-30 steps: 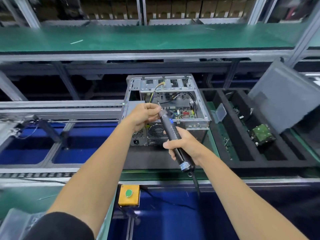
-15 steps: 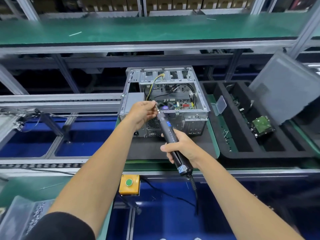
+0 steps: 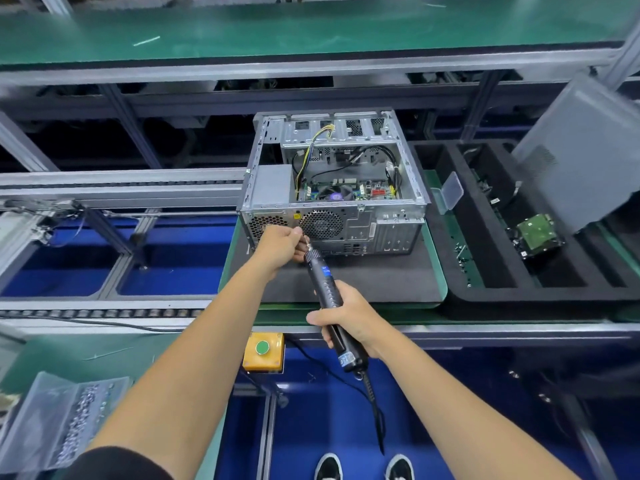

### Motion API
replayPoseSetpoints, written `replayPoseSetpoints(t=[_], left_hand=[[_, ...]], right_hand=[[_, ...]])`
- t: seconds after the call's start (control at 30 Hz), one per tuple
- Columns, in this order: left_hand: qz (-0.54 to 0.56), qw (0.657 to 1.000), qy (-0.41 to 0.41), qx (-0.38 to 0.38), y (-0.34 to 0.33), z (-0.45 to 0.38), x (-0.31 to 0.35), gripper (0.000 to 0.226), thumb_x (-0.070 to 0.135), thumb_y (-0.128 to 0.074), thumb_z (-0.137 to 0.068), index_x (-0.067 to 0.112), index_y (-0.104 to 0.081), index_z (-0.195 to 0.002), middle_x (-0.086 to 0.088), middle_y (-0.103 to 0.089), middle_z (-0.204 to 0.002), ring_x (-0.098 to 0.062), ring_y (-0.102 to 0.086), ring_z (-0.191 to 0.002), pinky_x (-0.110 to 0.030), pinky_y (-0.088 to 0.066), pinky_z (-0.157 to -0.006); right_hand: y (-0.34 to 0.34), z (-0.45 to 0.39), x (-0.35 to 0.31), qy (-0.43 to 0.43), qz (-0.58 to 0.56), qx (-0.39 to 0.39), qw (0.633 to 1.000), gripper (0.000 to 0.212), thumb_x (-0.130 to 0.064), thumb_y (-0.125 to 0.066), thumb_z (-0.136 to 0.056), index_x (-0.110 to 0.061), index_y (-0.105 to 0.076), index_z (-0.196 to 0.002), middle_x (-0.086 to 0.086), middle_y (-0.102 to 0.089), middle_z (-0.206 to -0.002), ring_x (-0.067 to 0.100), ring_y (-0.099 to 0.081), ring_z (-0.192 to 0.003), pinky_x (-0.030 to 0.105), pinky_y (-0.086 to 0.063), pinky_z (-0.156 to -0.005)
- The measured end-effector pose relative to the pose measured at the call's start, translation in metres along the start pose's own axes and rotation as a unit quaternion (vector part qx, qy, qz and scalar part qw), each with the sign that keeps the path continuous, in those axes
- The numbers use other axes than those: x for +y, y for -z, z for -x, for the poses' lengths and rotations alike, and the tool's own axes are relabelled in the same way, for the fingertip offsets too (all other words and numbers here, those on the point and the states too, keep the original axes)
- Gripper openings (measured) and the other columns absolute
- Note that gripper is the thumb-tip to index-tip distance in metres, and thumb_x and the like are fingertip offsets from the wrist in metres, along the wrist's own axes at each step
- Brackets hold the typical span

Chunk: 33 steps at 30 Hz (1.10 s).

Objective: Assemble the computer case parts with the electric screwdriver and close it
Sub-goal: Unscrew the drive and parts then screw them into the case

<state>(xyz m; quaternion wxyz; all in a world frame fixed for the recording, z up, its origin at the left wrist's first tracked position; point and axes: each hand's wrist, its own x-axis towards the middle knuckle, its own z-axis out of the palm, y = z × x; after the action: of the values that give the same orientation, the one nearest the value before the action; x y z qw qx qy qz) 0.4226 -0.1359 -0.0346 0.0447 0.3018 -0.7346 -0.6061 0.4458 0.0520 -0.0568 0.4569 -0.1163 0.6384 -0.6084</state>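
1. Your right hand point(image 3: 349, 320) is wrapped tight round the electric screwdriver point(image 3: 327, 292); its long axis runs up and left toward the computer case point(image 3: 332, 188).
2. Your left hand point(image 3: 282, 245) pinches at the bit tip; whether it grips a screw, I cannot tell.
3. The case's rear panel lies just beyond the tip; the left hand is nearer.

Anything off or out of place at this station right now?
Two things. Small screws lie scattered loose on the green mat between the computer case and the black foam tray, not in a container. The grey side panel leans tilted over that tray, partly covering it. The case itself sits square.
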Motion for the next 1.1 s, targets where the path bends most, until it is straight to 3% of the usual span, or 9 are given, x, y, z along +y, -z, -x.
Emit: replayPoseSetpoints(t=[0.1, 0.17, 0.27, 0.33, 0.53, 0.63, 0.77, 0.9, 1.1], left_hand=[[-0.123, 0.989, -0.014, 0.082, 0.015, -0.004, -0.003, 0.035, 0.014, -0.042, -0.098, 0.002, -0.063, -0.072, -0.015, -0.064, -0.072, -0.024, -0.059, -0.059, -0.027, -0.055, -0.056], [-0.242, 0.953, -0.108, 0.146, 0.028, -0.005, 0.002, 0.035, 0.019, -0.043, -0.096, 0.001, -0.064, -0.074, -0.014, -0.065, -0.068, -0.030, -0.060, -0.064, -0.036, -0.053, -0.063], [-0.315, 0.880, -0.291, 0.203, 0.039, -0.003, 0.020, 0.037, 0.022, -0.041, -0.096, 0.005, -0.047, -0.063, -0.006, -0.046, -0.054, -0.027, -0.043, -0.053, -0.036, -0.030, -0.049], [-0.323, 0.856, -0.334, 0.227, 0.043, -0.007, 0.036, 0.034, 0.024, -0.039, -0.094, 0.009, -0.040, -0.064, -0.003, -0.039, -0.055, -0.022, -0.035, -0.053, -0.033, -0.022, -0.048], [-0.365, 0.892, -0.262, 0.045, 0.036, -0.038, 0.055, 0.030, 0.014, -0.033, -0.098, 0.009, -0.060, -0.111, -0.007, -0.063, -0.095, -0.020, -0.050, -0.084, -0.031, -0.039, -0.080], [-0.415, 0.875, -0.250, -0.018, 0.028, -0.040, 0.051, 0.029, 0.014, -0.032, -0.100, 0.004, -0.059, -0.098, -0.005, -0.053, -0.083, -0.025, -0.045, -0.079, -0.041, -0.029, -0.105], [-0.404, 0.881, -0.246, -0.030, 0.029, -0.038, 0.051, 0.033, 0.018, -0.034, -0.101, 0.008, -0.041, -0.070, -0.007, -0.046, -0.084, -0.027, -0.047, -0.084, -0.042, -0.040, -0.081], [-0.419, 0.876, -0.235, -0.028, 0.029, -0.039, 0.050, 0.032, 0.022, -0.032, -0.101, 0.006, -0.049, -0.079, -0.016, -0.058, -0.114, -0.026, -0.048, -0.117, -0.036, -0.040, -0.088], [-0.432, 0.871, -0.231, -0.023, 0.028, -0.043, 0.047, 0.032, 0.024, -0.032, -0.102, 0.007, -0.057, -0.091, -0.011, -0.049, -0.138, -0.018, -0.035, -0.135, -0.031, -0.034, -0.095]], right_hand=[[-0.006, -0.009, 0.011, -0.017, 0.006, 0.022, 1.000, 0.052, -0.009, -0.080, -0.078, -0.015, -0.046, -0.117, 0.016, -0.055, -0.082, 0.021, -0.055, -0.051, 0.032, -0.050, -0.049], [-0.009, -0.014, 0.016, -0.024, 0.000, 0.034, 0.999, 0.050, -0.007, -0.079, -0.079, -0.012, -0.045, -0.115, 0.018, -0.054, -0.086, 0.022, -0.054, -0.050, 0.032, -0.049, -0.049], [-0.012, -0.022, 0.019, -0.032, -0.012, 0.042, 0.999, 0.051, -0.002, -0.076, -0.080, -0.007, -0.043, -0.118, 0.020, -0.053, -0.090, 0.021, -0.054, -0.049, 0.031, -0.049, -0.049], [-0.014, -0.025, 0.017, -0.036, -0.014, 0.040, 0.998, 0.050, 0.000, -0.074, -0.081, -0.005, -0.042, -0.120, 0.019, -0.052, -0.089, 0.020, -0.053, -0.049, 0.032, -0.050, -0.049], [-0.018, -0.028, 0.013, -0.038, -0.008, 0.034, 0.999, 0.049, 0.002, -0.073, -0.082, -0.004, -0.042, -0.121, 0.015, -0.051, -0.082, 0.019, -0.054, -0.050, 0.032, -0.050, -0.049], [-0.018, -0.028, 0.012, -0.038, -0.004, 0.034, 0.999, 0.048, 0.002, -0.072, -0.083, -0.004, -0.043, -0.121, 0.014, -0.052, -0.080, 0.018, -0.055, -0.050, 0.032, -0.051, -0.049], [-0.016, -0.028, 0.011, -0.038, 0.000, 0.033, 0.999, 0.049, 0.001, -0.072, -0.083, -0.004, -0.042, -0.121, 0.013, -0.052, -0.078, 0.018, -0.055, -0.050, 0.031, -0.050, -0.047], [-0.014, -0.028, 0.009, -0.040, 0.003, 0.032, 0.999, 0.046, 0.001, -0.072, -0.082, -0.004, -0.043, -0.117, 0.013, -0.051, -0.077, 0.018, -0.055, -0.048, 0.030, -0.050, -0.046], [-0.011, -0.028, 0.007, -0.043, 0.008, 0.023, 0.999, 0.041, -0.001, -0.073, -0.082, -0.008, -0.043, -0.108, 0.012, -0.051, -0.076, 0.018, -0.054, -0.046, 0.030, -0.049, -0.045]])
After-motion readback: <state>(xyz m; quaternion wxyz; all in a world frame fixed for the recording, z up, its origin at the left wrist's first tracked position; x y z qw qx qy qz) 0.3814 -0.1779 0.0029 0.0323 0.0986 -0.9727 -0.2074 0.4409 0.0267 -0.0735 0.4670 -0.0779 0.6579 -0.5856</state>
